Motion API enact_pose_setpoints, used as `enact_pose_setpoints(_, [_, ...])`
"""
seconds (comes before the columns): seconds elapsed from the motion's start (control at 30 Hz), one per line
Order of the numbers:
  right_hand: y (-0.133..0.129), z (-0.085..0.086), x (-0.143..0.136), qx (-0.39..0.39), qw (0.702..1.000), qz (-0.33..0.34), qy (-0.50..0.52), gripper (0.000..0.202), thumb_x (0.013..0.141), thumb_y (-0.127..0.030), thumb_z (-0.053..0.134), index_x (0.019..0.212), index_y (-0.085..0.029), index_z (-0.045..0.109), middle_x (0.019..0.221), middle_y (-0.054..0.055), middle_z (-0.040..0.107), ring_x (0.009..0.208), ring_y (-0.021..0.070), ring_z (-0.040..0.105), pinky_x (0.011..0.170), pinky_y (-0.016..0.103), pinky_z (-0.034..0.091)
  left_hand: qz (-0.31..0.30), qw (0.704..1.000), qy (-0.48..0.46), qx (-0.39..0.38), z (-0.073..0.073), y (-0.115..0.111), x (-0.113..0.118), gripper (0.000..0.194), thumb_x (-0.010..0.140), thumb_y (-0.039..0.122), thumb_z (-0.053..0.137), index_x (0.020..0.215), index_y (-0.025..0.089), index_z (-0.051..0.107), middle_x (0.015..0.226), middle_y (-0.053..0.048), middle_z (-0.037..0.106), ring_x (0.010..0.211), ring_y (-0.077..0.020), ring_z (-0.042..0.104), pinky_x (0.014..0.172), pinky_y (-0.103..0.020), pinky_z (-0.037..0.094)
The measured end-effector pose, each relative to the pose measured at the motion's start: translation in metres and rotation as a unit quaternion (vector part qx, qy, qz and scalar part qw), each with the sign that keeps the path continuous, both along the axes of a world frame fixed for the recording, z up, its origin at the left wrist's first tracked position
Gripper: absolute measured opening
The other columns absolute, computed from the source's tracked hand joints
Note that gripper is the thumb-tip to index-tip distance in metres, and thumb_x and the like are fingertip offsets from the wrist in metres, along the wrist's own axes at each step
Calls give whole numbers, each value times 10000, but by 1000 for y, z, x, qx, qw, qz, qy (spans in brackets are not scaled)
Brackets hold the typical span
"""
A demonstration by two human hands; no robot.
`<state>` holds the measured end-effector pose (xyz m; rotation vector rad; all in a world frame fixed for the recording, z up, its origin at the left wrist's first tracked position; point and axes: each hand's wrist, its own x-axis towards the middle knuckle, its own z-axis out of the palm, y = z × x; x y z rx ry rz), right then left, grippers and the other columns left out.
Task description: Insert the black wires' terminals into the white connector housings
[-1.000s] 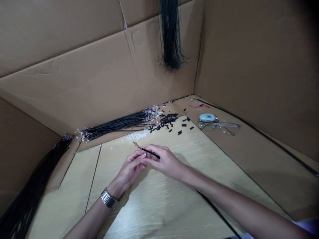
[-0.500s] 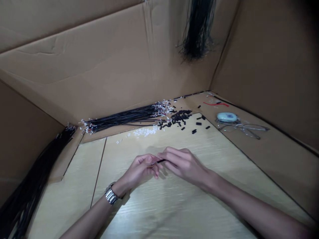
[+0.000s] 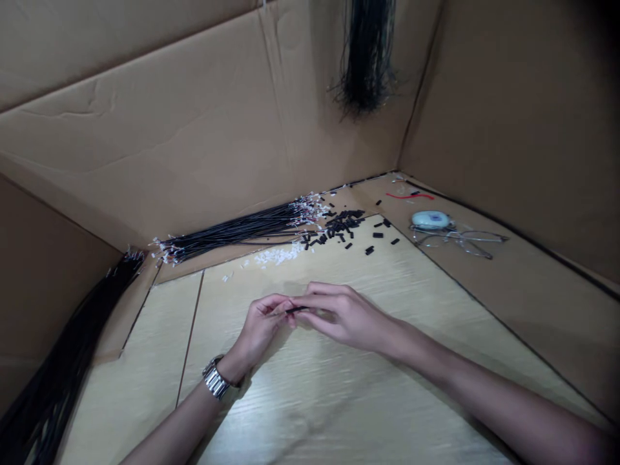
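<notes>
My left hand (image 3: 263, 326), with a metal watch (image 3: 216, 378) on its wrist, is closed in a pinch above the middle of the table. It meets the fingertips of my right hand (image 3: 346, 315), which come in from the right. Between them shows a short stretch of thin black cable (image 3: 296, 310), gripped by both hands. Fingers hide its ends. Beyond the hands lie small white pieces (image 3: 278, 256) and a heap of short black tube pieces (image 3: 343, 223).
Behind the pieces, a bundle of black cables (image 3: 237, 226) lies along the cardboard wall (image 3: 194, 142). More black cables (image 3: 62, 361) run down the left side. Dark strands (image 3: 368, 58) hang at the back. Eyeglasses (image 3: 467, 240), a pale blue oval object (image 3: 430, 219) and a red strip (image 3: 409, 196) lie right.
My right hand has moved left, closer against my left fingers, and the black piece between them has shifted left too. The whole view has shifted slightly.
</notes>
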<state>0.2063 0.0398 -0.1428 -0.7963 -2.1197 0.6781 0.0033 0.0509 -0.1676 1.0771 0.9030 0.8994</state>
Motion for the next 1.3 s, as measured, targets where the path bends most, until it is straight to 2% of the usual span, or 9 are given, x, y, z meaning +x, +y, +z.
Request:
enact_pose_setpoints(0.13, [4, 7, -1, -85, 994, -20, 63, 308, 975, -284, 487, 1197, -225, 692, 911, 57, 703, 929, 195, 657, 857, 320, 501, 4, 1000, -7, -9, 1, 0, -4, 292, 759, 400, 786, 812, 132, 683, 737, -19, 662, 615, -110, 582, 628, -234, 467])
enact_pose_setpoints(0.3, [4, 6, -1, -287, 956, -24, 58, 280, 893, -135, 488, 1112, -170, 657, 690, -13, 640, 572, 115, 549, 558, 227, 423, 4, 1000, -9, -19, 8, -12, -18, 260, 819, 370, 742, 808, 137, 627, 744, -5, 625, 587, -82, 548, 571, -200, 438])
enact_pose_setpoints(0.4, [-2, 3, -8, -333, 941, -9, 66, 222, 867, -88, 456, 1013, -155, 609, 700, -22, 610, 559, 86, 494, 513, 196, 364, -6, 1000, 0, -14, 10, -17, -26, 233, 854, 347, 712, 809, 135, 627, 767, -10, 630, 609, -82, 549, 598, -203, 434])
enact_pose_setpoints(0.57, [-13, 7, -20, -405, 904, 28, 136, 225, 967, -347, 499, 1070, -175, 599, 608, -70, 436, 504, 72, 361, 446, 191, 267, -127, 989, 65, 29, 10, -19, -33, 191, 931, 315, 617, 847, 143, 621, 791, -25, 653, 671, -105, 569, 665, -233, 447])
enact_pose_setpoints(0.7, [-18, 5, -26, -396, 909, 26, 131, 218, 958, -371, 537, 903, -172, 606, 638, -52, 469, 535, 71, 375, 473, 199, 280, -136, 989, 44, 32, 10, -19, -35, 174, 964, 295, 564, 861, 158, 596, 779, -9, 648, 669, -96, 569, 660, -225, 449])
enact_pose_setpoints(0.87, [-20, -8, -32, -400, 911, -17, 98, 169, 958, -325, 521, 873, -182, 551, 617, -54, 497, 517, 78, 412, 468, 202, 297, -108, 993, 36, 33, 12, -19, -32, 145, 916, 287, 639, 893, 144, 635, 783, -13, 664, 634, -80, 573, 609, -194, 472])
enact_pose_setpoints(1.0, [-22, -11, -32, -302, 950, -54, 55, 120, 950, -247, 515, 859, -179, 551, 566, -78, 432, 505, 68, 373, 468, 194, 267, -57, 997, 46, 32, 15, -19, -28, 135, 890, 269, 672, 873, 136, 656, 785, -14, 679, 632, -71, 578, 596, -171, 500])
enact_pose_setpoints(1.13, [-26, -9, -31, -191, 979, -64, 29, 46, 924, -184, 533, 891, -170, 562, 587, -81, 438, 504, 55, 384, 488, 186, 283, -48, 995, 75, 36, 18, -20, -25, 145, 891, 275, 669, 848, 136, 663, 778, -12, 675, 656, -73, 585, 602, -157, 517])
enact_pose_setpoints(1.3, [-26, -10, -31, -172, 983, -62, -8, 59, 905, -162, 539, 907, -161, 598, 648, -52, 528, 544, 62, 462, 531, 187, 336, -40, 995, 83, 46, 16, -19, -25, 139, 891, 291, 668, 882, 153, 652, 693, 26, 629, 612, -60, 565, 583, -139, 511])
